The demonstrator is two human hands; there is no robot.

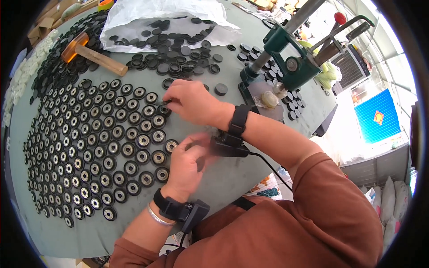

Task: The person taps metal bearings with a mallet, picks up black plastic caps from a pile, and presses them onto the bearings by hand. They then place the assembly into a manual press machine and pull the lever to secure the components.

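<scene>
Above the right edge of a wide array of black wheels with metal bearings [134,118], my right hand [196,102] is closed in a pinch. A thin dark rim, apparently a black round cap [166,102], shows between its fingertips, just over a bearing wheel [164,110]. Lower down, my left hand [185,172] is beside the nearest wheels, its fingers curled and smeared by motion. A dark patch shows behind those fingers, but I cannot make out whether it is something held. Loose black caps [174,68] lie beyond my right hand.
A mallet with an amber head and wooden handle [100,59] rests on more black caps at far left. Behind it, a white plastic bag [165,12] spills caps. A green hand press [290,62] stands at far right, with grey-topped discs around it on the grey-green table [223,178].
</scene>
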